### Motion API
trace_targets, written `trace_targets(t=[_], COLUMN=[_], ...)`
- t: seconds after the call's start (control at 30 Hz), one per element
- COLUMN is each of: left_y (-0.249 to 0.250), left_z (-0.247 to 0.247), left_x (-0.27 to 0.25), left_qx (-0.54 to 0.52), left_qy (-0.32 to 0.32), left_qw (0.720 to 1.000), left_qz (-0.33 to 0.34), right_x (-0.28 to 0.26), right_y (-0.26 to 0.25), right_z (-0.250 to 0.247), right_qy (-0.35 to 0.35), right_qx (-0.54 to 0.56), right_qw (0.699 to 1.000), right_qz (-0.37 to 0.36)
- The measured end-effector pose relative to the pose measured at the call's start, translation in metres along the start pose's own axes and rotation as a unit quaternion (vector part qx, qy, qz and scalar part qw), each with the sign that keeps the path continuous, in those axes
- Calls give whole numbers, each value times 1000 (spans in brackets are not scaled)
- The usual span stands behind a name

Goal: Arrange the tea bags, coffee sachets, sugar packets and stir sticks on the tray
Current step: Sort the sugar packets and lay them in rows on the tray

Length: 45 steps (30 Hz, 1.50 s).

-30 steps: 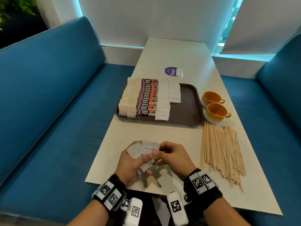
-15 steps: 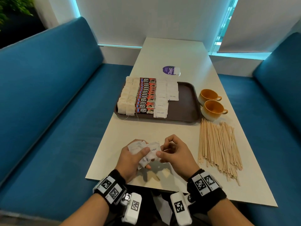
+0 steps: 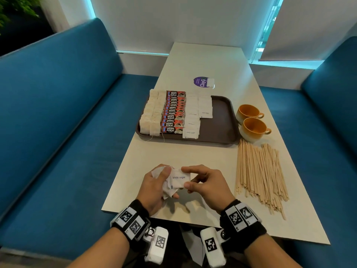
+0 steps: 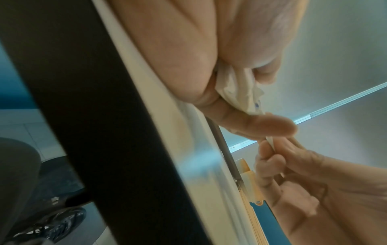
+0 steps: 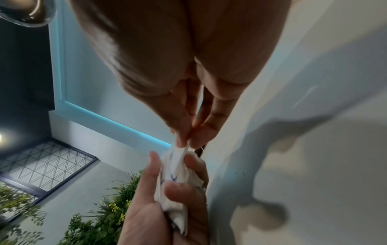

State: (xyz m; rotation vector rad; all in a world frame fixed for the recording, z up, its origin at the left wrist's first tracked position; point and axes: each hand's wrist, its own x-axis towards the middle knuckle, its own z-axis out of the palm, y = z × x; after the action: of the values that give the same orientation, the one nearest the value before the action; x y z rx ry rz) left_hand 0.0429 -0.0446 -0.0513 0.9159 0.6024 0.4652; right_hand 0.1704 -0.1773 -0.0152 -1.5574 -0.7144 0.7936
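Near the table's front edge my left hand point(image 3: 157, 183) grips a bunch of white sugar packets point(image 3: 167, 187), crumpled in its fingers in the wrist views point(image 5: 178, 175). My right hand point(image 3: 201, 180) pinches one packet marked "white sugar" point(image 3: 179, 178) by its right edge, at the top of the bunch. The brown tray point(image 3: 220, 122) lies farther back with rows of tea bags point(image 3: 152, 113), red coffee sachets point(image 3: 173, 113) and sugar packets point(image 3: 193, 117). Its right part is bare. A pile of wooden stir sticks point(image 3: 258, 171) lies on the table to the right of my hands.
Two orange cups point(image 3: 251, 120) stand right of the tray, just beyond the sticks. A purple round sticker with a white packet point(image 3: 203, 82) lies behind the tray. Blue benches point(image 3: 58, 113) flank the white table point(image 3: 193, 151) on both sides.
My right hand has drawn one sugar packet out of the bunch, so its printed face now shows. Both hands stayed near the front edge.
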Motion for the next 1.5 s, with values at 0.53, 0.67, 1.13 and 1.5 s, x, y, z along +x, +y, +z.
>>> trace_targets(t=[0.53, 0.67, 1.13, 1.5], left_y=[-4, -3, -5, -6], left_z=[-4, -4, -12, -13], left_x=[0, 1, 9, 10], left_qx=[35, 33, -46, 3], left_qy=[-6, -17, -44, -44], left_qw=[999, 999, 998, 999], left_qz=[29, 27, 22, -9], right_x=[7, 15, 166, 258], right_y=[9, 11, -39, -9], right_z=[-11, -18, -105, -130], right_qy=[5, 11, 141, 150], right_qx=[80, 83, -17, -159], right_qw=[995, 994, 989, 969], right_qz=[67, 71, 31, 115])
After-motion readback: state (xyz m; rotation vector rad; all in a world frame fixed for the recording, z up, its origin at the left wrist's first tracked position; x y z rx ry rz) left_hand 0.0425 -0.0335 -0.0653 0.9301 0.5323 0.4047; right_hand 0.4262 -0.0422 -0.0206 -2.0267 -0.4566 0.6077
